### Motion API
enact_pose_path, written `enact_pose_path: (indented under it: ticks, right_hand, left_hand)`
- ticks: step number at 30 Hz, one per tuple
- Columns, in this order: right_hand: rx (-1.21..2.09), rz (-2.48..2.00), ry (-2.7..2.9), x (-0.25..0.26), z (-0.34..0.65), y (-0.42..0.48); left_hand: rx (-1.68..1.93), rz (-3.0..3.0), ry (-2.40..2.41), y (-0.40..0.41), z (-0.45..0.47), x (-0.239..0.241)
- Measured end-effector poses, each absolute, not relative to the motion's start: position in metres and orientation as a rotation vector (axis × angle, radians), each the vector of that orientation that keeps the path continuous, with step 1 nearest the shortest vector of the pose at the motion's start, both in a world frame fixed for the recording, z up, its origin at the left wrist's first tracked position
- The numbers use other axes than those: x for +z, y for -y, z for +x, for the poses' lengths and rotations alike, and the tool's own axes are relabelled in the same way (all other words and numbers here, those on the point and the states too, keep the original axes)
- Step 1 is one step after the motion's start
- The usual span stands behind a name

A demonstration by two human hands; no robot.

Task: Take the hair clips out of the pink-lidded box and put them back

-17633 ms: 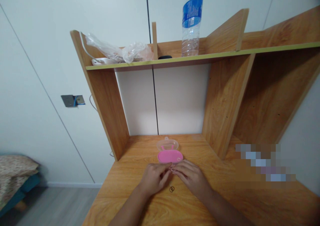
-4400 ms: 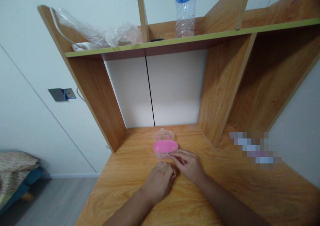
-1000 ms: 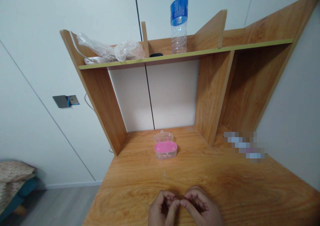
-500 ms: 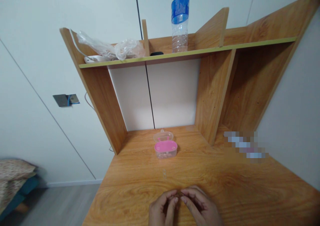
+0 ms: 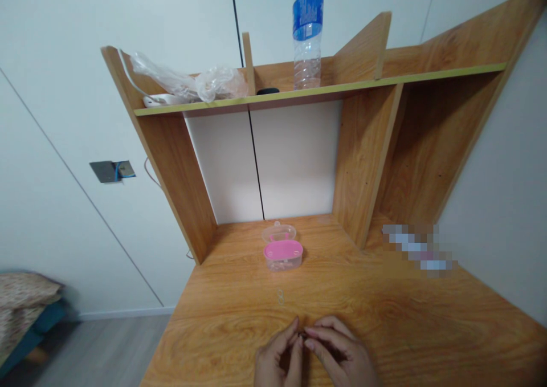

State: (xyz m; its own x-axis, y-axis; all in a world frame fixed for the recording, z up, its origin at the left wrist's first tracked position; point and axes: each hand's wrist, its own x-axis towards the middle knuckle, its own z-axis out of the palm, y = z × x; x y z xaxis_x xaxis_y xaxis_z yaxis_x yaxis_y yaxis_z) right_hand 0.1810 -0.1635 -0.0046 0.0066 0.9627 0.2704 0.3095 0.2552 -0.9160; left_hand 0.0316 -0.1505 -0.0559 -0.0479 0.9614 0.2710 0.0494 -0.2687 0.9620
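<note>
My left hand (image 5: 277, 354) and my right hand (image 5: 344, 350) meet at the front of the wooden desk, fingertips nearly touching. A tiny dark item (image 5: 301, 335) shows between them; its kind is too small to make out. Thumb and fingers are pinched together on both hands. Farther back on the desk lies a small, clear, looped piece (image 5: 281, 297). Behind it stands a small oval clear plastic box (image 5: 284, 265) with a pink inner cover (image 5: 283, 250). Its clear outer lid (image 5: 278, 234) is tipped back.
A wooden shelf unit (image 5: 256, 103) rises at the back of the desk. On it are a water bottle (image 5: 307, 33) with a blue label and a crumpled plastic bag (image 5: 217, 84). A blurred-out item (image 5: 419, 250) lies at the right. The desk's left edge borders the floor.
The fingers of both hands have shifted slightly at the tips, and the dark item shows a little more clearly. The box and the clear piece have stayed put.
</note>
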Motion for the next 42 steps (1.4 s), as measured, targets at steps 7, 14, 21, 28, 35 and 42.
enact_pose_path:
  ticks: [7, 14, 21, 28, 35, 42]
  right_hand:
    - [0.803, -1.26, 1.531, -0.008, 0.182, 0.164]
    - [0.817, -1.257, 1.53, -0.009, 0.182, 0.164]
    - [0.837, -1.258, 1.541, -0.014, 0.182, 0.162]
    - [0.824, -1.253, 1.586, -0.017, 0.182, 0.161]
    - [0.802, -1.246, 1.62, -0.02, 0.179, 0.16]
    - [0.661, -1.326, 1.66, -0.025, 0.176, 0.164]
  left_hand:
    - [1.406, 1.446, -1.129, 0.152, 0.032, -0.055]
    - [1.433, 1.529, -1.142, 0.154, 0.032, -0.051]
    - [1.438, 1.597, -1.151, 0.153, 0.031, -0.055]
    - [1.423, 1.65, -1.163, 0.153, 0.029, -0.058]
    - [1.388, 1.592, -1.171, 0.151, 0.029, -0.065]
    - [1.382, 1.583, -1.181, 0.152, 0.029, -0.057]
